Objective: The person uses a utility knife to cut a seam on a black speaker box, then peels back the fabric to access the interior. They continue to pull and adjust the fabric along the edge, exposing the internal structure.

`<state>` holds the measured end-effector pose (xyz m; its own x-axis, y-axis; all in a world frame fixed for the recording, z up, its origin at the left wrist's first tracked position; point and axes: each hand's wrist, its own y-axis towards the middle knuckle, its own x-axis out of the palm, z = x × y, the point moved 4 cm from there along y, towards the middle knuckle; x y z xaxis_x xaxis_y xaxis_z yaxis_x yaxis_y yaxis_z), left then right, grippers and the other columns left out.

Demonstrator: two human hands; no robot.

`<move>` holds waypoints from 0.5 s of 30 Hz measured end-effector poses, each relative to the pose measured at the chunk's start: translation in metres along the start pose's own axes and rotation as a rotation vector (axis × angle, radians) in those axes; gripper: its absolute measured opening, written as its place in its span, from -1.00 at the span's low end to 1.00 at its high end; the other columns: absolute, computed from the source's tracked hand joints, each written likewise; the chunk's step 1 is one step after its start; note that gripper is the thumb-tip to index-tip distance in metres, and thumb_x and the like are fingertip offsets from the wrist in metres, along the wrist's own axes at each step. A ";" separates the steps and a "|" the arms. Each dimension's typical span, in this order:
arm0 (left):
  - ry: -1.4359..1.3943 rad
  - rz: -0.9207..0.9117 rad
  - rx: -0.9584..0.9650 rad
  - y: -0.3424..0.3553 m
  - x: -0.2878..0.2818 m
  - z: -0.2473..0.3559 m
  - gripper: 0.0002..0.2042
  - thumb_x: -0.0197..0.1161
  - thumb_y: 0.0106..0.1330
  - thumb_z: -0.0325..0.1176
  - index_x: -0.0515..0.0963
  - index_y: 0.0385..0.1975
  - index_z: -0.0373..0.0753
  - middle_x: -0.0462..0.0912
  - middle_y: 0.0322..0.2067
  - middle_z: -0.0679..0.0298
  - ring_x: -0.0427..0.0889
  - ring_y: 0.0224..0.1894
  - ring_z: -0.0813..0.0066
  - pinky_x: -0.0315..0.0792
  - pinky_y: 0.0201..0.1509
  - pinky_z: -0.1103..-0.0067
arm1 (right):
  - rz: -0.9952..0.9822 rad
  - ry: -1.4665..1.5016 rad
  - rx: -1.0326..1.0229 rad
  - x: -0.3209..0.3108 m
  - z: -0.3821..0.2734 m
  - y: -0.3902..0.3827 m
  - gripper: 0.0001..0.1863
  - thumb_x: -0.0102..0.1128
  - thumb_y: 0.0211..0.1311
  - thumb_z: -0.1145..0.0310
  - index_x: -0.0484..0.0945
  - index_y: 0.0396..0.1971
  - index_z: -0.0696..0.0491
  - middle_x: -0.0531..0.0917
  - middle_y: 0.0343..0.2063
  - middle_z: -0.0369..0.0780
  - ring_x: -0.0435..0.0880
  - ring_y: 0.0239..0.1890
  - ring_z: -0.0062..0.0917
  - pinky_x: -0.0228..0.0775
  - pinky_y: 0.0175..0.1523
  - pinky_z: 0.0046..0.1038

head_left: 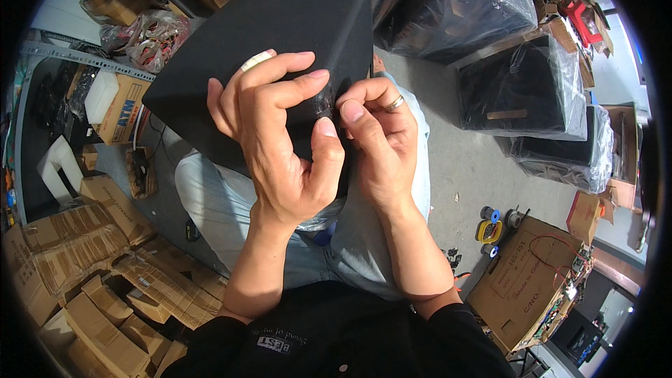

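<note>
A large black box with a matte surface (245, 28) leans in front of me, over my knees. My left hand (287, 147) lies against it with curved, parted fingers; a pale band wraps one finger. Its thumb tip touches the box's edge beside a small glossy, see-through patch (322, 103). Just right of that patch, my right hand (381, 136), with a ring on one finger, has thumb and forefinger pinched together at the edge. Whatever lies between those fingertips is too small to make out.
Several black boxes in clear plastic (518, 87) stand at the right and far side. Wire spools (490, 231) sit on the floor near a brown carton (521, 283). Flattened and opened cardboard boxes (105, 266) pile up at the left, below a metal shelf (49, 52).
</note>
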<state>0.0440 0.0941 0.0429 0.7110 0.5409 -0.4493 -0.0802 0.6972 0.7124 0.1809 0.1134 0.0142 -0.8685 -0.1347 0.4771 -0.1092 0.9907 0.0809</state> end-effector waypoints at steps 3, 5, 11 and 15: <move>-0.030 -0.003 -0.003 0.001 0.000 0.002 -0.65 0.26 0.32 -0.18 0.63 0.05 -0.15 0.68 0.15 0.22 0.48 0.34 0.18 -0.34 0.61 -0.02 | -0.007 -0.007 -0.006 -0.002 0.000 0.000 -0.95 0.27 0.52 0.48 0.60 -0.15 0.13 0.60 -0.33 -0.43 0.44 -0.32 -0.84 0.29 -0.19 -0.68; -0.022 -0.001 -0.002 0.001 0.000 0.001 -0.65 0.24 0.32 -0.19 0.63 0.06 -0.15 0.67 0.15 0.22 0.48 0.34 0.18 -0.36 0.62 -0.01 | 0.001 -0.009 -0.006 -0.001 0.000 0.000 -0.95 0.27 0.52 0.48 0.60 -0.15 0.13 0.60 -0.33 -0.44 0.44 -0.33 -0.84 0.29 -0.20 -0.68; -0.024 0.005 -0.003 -0.001 0.001 -0.001 -0.65 0.23 0.35 -0.15 0.63 0.06 -0.15 0.68 0.15 0.23 0.48 0.34 0.19 -0.36 0.62 0.00 | -0.017 0.000 -0.009 -0.001 0.000 0.000 -0.94 0.27 0.52 0.49 0.60 -0.14 0.14 0.59 -0.35 -0.44 0.43 -0.34 -0.84 0.28 -0.21 -0.69; 0.002 0.013 -0.003 -0.002 0.002 0.000 -0.65 0.23 0.37 -0.14 0.63 0.05 -0.15 0.67 0.15 0.22 0.48 0.33 0.20 -0.36 0.62 0.00 | 0.008 -0.009 -0.004 -0.001 0.000 0.001 -0.94 0.27 0.50 0.50 0.60 -0.14 0.15 0.59 -0.35 -0.43 0.43 -0.35 -0.84 0.27 -0.22 -0.70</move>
<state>0.0455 0.0942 0.0405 0.7088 0.5509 -0.4406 -0.0918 0.6913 0.7167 0.1814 0.1143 0.0134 -0.8736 -0.1264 0.4700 -0.1001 0.9917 0.0807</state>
